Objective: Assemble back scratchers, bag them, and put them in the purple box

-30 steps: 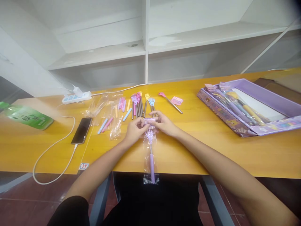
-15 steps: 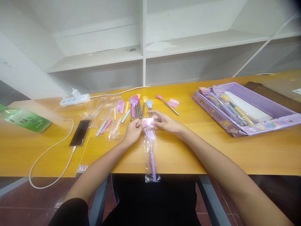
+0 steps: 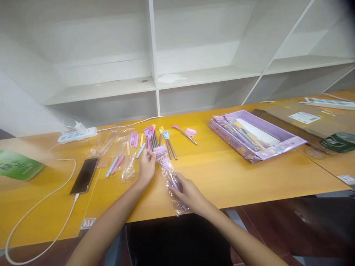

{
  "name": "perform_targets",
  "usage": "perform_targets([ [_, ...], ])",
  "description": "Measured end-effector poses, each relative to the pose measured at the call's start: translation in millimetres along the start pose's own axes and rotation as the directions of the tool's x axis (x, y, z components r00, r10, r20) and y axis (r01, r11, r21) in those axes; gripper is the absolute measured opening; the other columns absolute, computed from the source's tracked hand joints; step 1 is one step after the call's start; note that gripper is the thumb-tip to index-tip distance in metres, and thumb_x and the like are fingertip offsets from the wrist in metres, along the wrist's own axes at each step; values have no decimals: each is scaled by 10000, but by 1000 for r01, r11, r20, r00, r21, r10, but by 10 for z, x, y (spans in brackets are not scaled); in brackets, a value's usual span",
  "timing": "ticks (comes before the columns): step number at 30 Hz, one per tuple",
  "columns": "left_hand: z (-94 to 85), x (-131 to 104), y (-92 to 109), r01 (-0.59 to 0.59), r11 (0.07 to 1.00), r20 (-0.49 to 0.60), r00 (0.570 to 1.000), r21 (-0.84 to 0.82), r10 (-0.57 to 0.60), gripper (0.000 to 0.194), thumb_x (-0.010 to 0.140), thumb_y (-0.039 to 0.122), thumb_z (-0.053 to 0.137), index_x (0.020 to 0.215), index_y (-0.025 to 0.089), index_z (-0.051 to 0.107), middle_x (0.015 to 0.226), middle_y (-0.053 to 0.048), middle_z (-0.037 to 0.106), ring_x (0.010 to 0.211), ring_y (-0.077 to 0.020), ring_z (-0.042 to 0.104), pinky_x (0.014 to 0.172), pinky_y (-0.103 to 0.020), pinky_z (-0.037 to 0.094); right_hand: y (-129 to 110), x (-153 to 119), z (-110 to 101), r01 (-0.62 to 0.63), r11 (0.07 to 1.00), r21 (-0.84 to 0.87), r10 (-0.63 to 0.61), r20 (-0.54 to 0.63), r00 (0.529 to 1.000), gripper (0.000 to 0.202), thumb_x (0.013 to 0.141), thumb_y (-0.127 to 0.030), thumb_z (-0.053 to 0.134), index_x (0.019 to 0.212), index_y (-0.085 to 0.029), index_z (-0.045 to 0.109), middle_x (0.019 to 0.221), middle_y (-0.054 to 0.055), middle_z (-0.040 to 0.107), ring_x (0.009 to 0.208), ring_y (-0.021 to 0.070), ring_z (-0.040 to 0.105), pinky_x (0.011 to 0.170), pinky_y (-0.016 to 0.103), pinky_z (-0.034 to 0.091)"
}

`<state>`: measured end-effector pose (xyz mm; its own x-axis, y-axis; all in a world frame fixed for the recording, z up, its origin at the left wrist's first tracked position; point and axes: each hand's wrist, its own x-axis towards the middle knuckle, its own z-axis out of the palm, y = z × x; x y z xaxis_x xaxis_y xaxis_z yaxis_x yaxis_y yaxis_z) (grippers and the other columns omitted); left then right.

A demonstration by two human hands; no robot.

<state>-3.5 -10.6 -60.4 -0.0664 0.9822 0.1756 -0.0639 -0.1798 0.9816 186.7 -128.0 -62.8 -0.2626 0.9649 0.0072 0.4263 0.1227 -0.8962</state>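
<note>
A purple back scratcher [image 3: 165, 163] lies in a clear plastic bag over the table's front part, its claw end pointing away from me. At the bag's top is a pink-purple card [image 3: 160, 150]. My left hand [image 3: 146, 166] is closed in a pinch on the left edge of that card. Around the purple handle, through the plastic, my right hand [image 3: 190, 192] is closed. Just beyond are blue-headed back scratchers [image 3: 169, 144] with bare metal rods, beside several pink, purple and yellow ones [image 3: 151, 135].
Loose coloured handles [image 3: 115, 166] and clear bags [image 3: 128, 171] lie to the left, near a charging phone [image 3: 84, 176] and a power strip [image 3: 77, 135]. A lone pink scratcher [image 3: 186, 135] lies by a pink card [image 3: 191, 132]. Right stands a purple box [image 3: 280, 127] with bagged scratchers; beyond it, a cardboard box [image 3: 277, 111].
My right hand has moved from the card down to the handle and closed around it. My left hand stays at the card. The view has swung right.
</note>
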Motion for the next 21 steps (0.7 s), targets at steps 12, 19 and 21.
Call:
perform_targets([
  [12, 83, -117, 21, 98, 994, 267, 960, -57, -80, 259, 966, 384, 624, 989, 237, 412, 953, -50, 779, 803, -188, 774, 793, -385, 629, 607, 231, -2612, -377, 706, -600, -104, -615, 782, 315, 1048, -400, 391, 921, -225, 620, 910, 141, 681, 860, 286, 610, 785, 386, 440],
  [19, 85, -170, 10, 51, 994, 365, 927, 94, -82, 130, 994, 302, 567, 990, 224, 462, 916, -38, 767, 768, -162, 751, 765, -347, 612, 988, 473, -3725, -652, 464, -599, 131, -681, 720, 365, 1039, -250, 400, 1078, -153, 749, 1087, 246, 761, 826, 276, 624, 785, 395, 389],
  [21, 80, -173, 20, 42, 992, 380, 921, 119, -85, 102, 999, 284, 553, 997, 223, 472, 919, -38, 762, 776, -159, 748, 766, -341, 608, 1078, 517, -3807, -683, 439, -584, 175, -690, 702, 363, 1009, -224, 437, 1053, -127, 784, 1097, 279, 758, 807, 277, 626, 766, 402, 387],
])
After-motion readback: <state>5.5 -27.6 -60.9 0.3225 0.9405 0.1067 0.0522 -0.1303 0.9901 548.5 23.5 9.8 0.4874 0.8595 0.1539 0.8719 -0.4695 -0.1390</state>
